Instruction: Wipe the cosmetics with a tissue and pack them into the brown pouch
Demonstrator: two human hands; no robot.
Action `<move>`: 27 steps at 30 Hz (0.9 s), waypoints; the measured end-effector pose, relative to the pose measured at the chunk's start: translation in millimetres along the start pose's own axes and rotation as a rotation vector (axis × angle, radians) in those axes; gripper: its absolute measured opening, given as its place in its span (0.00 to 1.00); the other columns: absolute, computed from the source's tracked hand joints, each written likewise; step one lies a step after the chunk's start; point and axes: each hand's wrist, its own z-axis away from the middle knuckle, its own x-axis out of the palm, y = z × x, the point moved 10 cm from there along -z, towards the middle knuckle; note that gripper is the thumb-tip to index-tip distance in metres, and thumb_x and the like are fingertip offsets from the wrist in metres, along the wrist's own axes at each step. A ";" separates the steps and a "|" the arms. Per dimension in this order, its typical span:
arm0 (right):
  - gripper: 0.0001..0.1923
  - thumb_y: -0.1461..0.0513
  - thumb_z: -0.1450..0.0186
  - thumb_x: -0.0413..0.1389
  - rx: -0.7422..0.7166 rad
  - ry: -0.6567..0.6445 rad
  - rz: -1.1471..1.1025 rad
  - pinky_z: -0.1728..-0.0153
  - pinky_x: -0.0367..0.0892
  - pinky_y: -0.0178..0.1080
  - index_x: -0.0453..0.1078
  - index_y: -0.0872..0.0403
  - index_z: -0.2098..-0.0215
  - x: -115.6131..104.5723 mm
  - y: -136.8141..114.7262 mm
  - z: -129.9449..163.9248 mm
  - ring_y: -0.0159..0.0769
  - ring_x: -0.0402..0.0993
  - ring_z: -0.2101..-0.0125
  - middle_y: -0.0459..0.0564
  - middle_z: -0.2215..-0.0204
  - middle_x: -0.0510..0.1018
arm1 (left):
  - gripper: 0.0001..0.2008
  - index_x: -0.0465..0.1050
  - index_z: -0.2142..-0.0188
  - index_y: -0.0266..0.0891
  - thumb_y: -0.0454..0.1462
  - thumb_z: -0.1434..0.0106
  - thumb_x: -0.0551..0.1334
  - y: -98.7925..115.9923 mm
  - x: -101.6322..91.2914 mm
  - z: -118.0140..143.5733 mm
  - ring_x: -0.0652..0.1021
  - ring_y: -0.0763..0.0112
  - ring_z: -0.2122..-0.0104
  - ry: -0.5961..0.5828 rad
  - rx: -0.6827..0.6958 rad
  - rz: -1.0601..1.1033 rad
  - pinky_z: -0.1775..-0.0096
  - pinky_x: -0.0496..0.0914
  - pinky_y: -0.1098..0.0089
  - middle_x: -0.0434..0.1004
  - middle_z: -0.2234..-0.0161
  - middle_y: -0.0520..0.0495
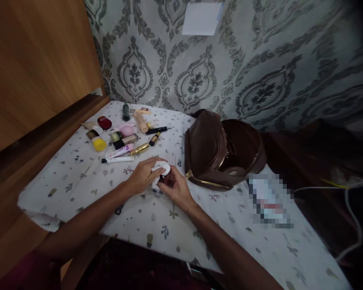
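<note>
White cloth (163,166) fills left grip (141,176); right grip (179,190) pinches dark item (162,177) near bag's (204,147) edge.

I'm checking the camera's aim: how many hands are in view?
2: the left hand, holding a white item, and the right hand, close beside it, nearer the brown bag. No others show.
</note>
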 end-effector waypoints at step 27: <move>0.19 0.46 0.37 0.60 0.036 0.183 -0.475 0.83 0.66 0.34 0.64 0.51 0.59 -19.6 3.5 -1.2 0.27 0.67 0.85 0.39 0.74 0.72 | 0.25 0.67 0.43 0.32 0.47 0.28 0.47 -16.8 12.5 6.8 0.78 0.56 0.52 0.000 -0.119 -0.236 0.49 0.70 0.59 0.78 0.51 0.36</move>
